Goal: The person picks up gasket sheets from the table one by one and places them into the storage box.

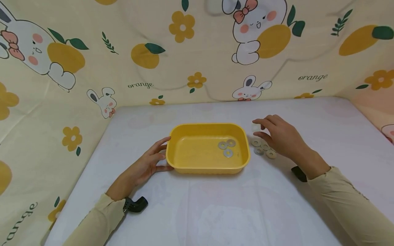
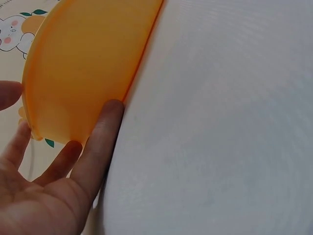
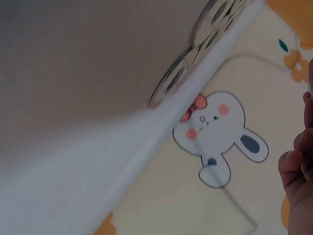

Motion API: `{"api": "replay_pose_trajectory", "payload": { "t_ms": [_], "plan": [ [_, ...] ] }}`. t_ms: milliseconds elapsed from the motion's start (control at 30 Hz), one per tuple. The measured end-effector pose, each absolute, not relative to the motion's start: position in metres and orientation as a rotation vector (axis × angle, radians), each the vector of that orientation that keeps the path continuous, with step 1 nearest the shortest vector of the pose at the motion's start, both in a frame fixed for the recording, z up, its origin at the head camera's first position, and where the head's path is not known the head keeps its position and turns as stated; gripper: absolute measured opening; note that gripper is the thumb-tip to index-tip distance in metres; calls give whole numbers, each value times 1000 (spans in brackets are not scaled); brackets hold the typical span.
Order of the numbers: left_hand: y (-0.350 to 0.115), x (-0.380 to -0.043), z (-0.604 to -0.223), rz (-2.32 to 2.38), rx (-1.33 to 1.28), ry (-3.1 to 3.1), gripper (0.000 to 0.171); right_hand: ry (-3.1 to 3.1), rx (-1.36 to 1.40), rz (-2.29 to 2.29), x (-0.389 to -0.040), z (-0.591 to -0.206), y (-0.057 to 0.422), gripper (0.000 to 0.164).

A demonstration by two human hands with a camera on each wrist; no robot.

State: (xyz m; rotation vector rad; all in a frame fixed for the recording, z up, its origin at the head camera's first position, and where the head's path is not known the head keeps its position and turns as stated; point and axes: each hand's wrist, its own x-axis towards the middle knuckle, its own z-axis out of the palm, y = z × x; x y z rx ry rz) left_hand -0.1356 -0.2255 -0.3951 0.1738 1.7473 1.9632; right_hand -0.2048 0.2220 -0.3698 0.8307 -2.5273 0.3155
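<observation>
A yellow tray point(image 1: 197, 150) sits at the middle of the white-covered table point(image 1: 197, 212), its long side running from 9 to 3 o'clock. Three washers point(image 1: 225, 153), grey and ring-shaped, lie flat on its floor toward 3 o'clock, close together, the rest of the floor bare. Outside the tray, just beyond its 3 o'clock end, is a loose cluster of washers point(image 1: 265, 149), at least four showing, some grey and some paler. The left hand point(image 1: 147, 162) is at the tray's 9 o'clock end, fingers spread and mostly straight, touching the outside of the wall; the left wrist view shows one finger lying low along it near the tabletop. The right hand point(image 1: 281, 135) is between 2 and 3 o'clock of the tray, by the cluster, thumb and forefinger curved toward each other; a pale patch shows in the gap, and I cannot tell whether they pinch something. Beige sleeves point(image 1: 344, 201) cover both forearms, and a dark device point(image 1: 136, 205) sits at the left wrist, toward 8 o'clock of the tray. At 12 o'clock, behind the table, hangs a cream backdrop point(image 1: 215, 51) printed with rabbits, oranges and flowers.
</observation>
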Motion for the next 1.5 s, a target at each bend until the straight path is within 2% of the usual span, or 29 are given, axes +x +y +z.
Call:
{"api": "replay_pose_trajectory", "payload": {
  "t_ms": [467,933,1233,1500],
  "plan": [
    [-225,-135,-395,1970,158,1743,67,-2436,865,377,-207,-364,218,48],
    [-225,-134,-394,1978,146,1732,66,-2738,858,546,-197,-331,182,36],
    [-226,-136,-394,1979,151,1729,67,-2809,962,632,-200,-339,164,34],
    [-225,-136,-396,1975,149,1737,66,-2857,948,656,-199,-343,160,33]
  ]
}}
